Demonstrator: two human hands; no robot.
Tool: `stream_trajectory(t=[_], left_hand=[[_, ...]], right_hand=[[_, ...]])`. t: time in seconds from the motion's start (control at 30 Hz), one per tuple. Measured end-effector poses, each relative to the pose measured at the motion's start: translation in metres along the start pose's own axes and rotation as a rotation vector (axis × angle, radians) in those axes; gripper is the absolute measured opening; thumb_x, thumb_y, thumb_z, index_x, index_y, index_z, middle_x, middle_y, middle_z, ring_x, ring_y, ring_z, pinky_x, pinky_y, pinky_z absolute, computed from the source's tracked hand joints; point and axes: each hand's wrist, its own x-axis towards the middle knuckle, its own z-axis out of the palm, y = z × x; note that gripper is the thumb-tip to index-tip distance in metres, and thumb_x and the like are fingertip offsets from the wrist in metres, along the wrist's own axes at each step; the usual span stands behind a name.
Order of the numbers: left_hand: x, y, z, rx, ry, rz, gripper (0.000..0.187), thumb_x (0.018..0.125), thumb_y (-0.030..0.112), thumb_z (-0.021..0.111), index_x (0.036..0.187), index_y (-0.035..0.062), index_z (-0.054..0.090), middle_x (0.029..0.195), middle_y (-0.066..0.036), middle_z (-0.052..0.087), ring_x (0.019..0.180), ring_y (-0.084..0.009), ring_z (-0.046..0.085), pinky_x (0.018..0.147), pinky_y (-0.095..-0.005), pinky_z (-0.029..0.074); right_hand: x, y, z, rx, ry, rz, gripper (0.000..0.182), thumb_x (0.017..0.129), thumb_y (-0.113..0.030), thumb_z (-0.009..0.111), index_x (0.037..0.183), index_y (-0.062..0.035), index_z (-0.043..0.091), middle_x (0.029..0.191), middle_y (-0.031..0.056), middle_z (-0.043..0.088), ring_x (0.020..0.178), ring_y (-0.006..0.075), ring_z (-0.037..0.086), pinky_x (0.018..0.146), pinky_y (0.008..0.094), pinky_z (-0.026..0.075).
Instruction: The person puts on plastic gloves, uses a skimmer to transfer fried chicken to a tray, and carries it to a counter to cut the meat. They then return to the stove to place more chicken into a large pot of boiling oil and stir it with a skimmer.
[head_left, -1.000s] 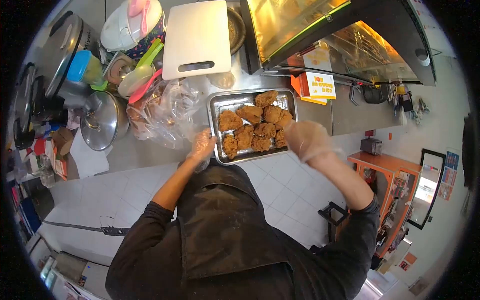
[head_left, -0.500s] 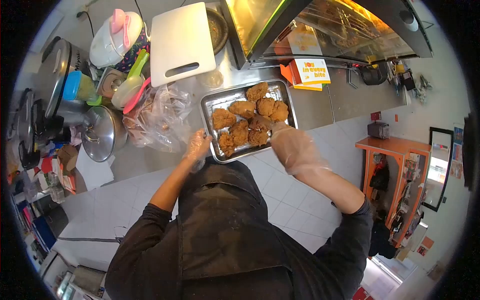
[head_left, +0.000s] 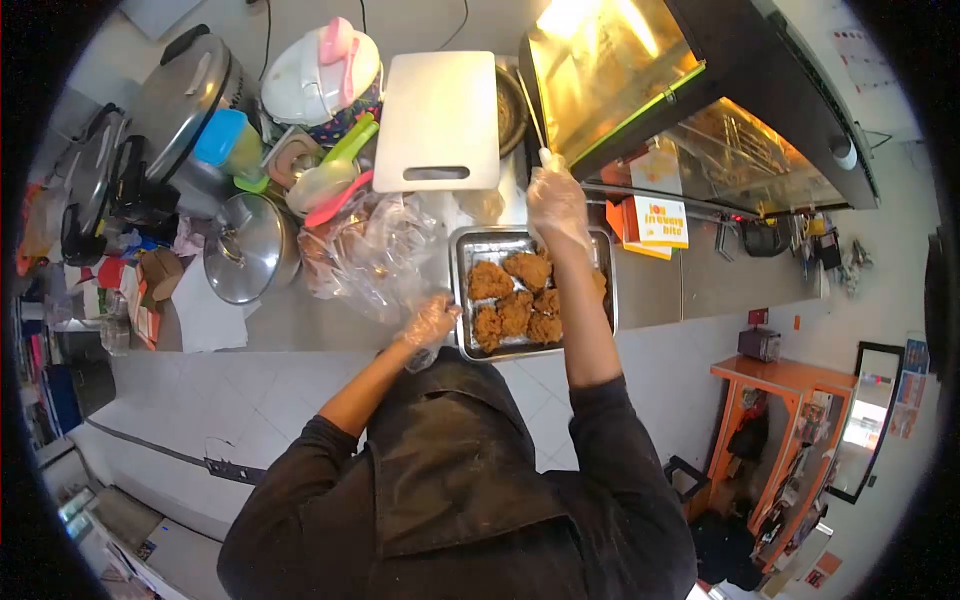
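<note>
My left hand, in a clear plastic glove, is closed at the left rim of a metal tray. Several pieces of fried chicken lie in that tray. Over its far right side, my gloved right hand is closed around the pale handle of a long, thin utensil that points up beside the lit display case. Its exact kind is not clear. The right forearm hides part of the tray and some of the chicken.
A white cutting board lies behind the tray, near a dark round pan. Left of the tray are a clear plastic bag, a lidded pot and a rice cooker. Printed boxes stand right.
My right hand has lifted from the chicken and moved away from me, above the tray's far side, with the thin utensil now visible. The left hand stays at the tray's edge. The view has shifted.
</note>
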Motion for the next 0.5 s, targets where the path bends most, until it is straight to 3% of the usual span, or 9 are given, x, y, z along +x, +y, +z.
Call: stream_trajectory(t=[0.13,0.2,0.3,0.33,0.37,0.43,0.47,0.5], left_hand=[[-0.01,0.007,-0.003,-0.005,-0.026,-0.04,0.041,0.096,0.033,0.056,0.115,-0.0026,0.063,0.104,-0.028,0.068,0.097,-0.0405,0.067,0.087,-0.0501,0.051],[-0.013,0.01,-0.007,-0.034,-0.002,0.011,0.039,0.096,0.032,0.055,0.115,-0.0014,0.063,0.104,-0.027,0.068,0.097,-0.0394,0.067,0.086,-0.0505,0.051],[-0.011,-0.003,-0.005,-0.151,-0.038,0.002,0.035,0.095,0.03,0.057,0.107,-0.0008,0.066,0.093,-0.02,0.07,0.082,-0.0306,0.07,0.076,-0.0441,0.052],[-0.008,-0.007,-0.003,-0.187,-0.047,0.015,0.034,0.095,0.03,0.057,0.105,-0.0007,0.067,0.089,-0.019,0.071,0.079,-0.0288,0.07,0.074,-0.0424,0.052],[-0.008,-0.005,-0.003,-0.213,-0.036,-0.003,0.032,0.095,0.029,0.058,0.103,-0.0013,0.068,0.085,-0.018,0.07,0.076,-0.0273,0.07,0.072,-0.0417,0.053],[-0.011,0.006,-0.008,-0.265,-0.021,-0.04,0.03,0.095,0.026,0.06,0.099,-0.0026,0.068,0.076,-0.016,0.069,0.071,-0.0244,0.07,0.068,-0.0402,0.053],[-0.01,0.009,-0.007,-0.289,-0.011,-0.058,0.029,0.094,0.025,0.061,0.097,-0.0032,0.069,0.072,-0.015,0.069,0.068,-0.0229,0.069,0.065,-0.0395,0.053],[-0.006,0.003,-0.002,-0.3,-0.014,-0.05,0.027,0.094,0.023,0.062,0.095,-0.0037,0.069,0.07,-0.013,0.068,0.065,-0.0204,0.069,0.062,-0.0382,0.054]], right_hand=[[0.091,0.018,0.098,-0.109,0.046,0.021,0.028,0.096,-0.017,0.053,0.121,-0.005,0.055,0.097,0.022,0.07,0.095,0.0367,0.069,0.082,0.0464,0.055],[0.107,0.017,0.108,-0.171,-0.001,0.013,0.036,0.097,-0.021,0.054,0.131,-0.0084,0.05,0.096,0.0195,0.071,0.094,0.0356,0.07,0.082,0.0458,0.056],[0.114,0.025,0.126,0.274,-0.126,0.249,0.036,0.102,-0.034,0.047,0.121,-0.0071,0.062,0.089,0.0197,0.07,0.088,0.0351,0.069,0.077,0.0457,0.052],[0.116,0.031,0.131,0.294,-0.161,0.287,0.036,0.102,-0.035,0.049,0.115,-0.0067,0.066,0.086,0.0202,0.07,0.086,0.0353,0.068,0.076,0.0456,0.051],[0.129,0.062,0.168,0.284,-0.151,0.127,0.033,0.099,-0.032,0.053,0.114,-0.0063,0.067,0.084,0.0208,0.069,0.085,0.0351,0.068,0.076,0.0453,0.05],[0.111,0.065,0.151,0.2,-0.197,-0.039,0.03,0.092,-0.024,0.062,0.114,-0.0033,0.068,0.09,0.0219,0.07,0.086,0.0329,0.068,0.078,0.0435,0.05],[0.096,0.055,0.134,0.115,-0.112,-0.107,0.017,0.091,-0.016,0.06,0.097,-0.0028,0.067,0.095,0.0187,0.07,0.088,0.0345,0.068,0.081,0.0409,0.053],[0.081,0.049,0.116,0.21,-0.076,-0.097,0.02,0.091,-0.017,0.06,0.102,-0.0026,0.068,0.098,0.0185,0.071,0.09,0.0327,0.068,0.082,0.0403,0.052]])
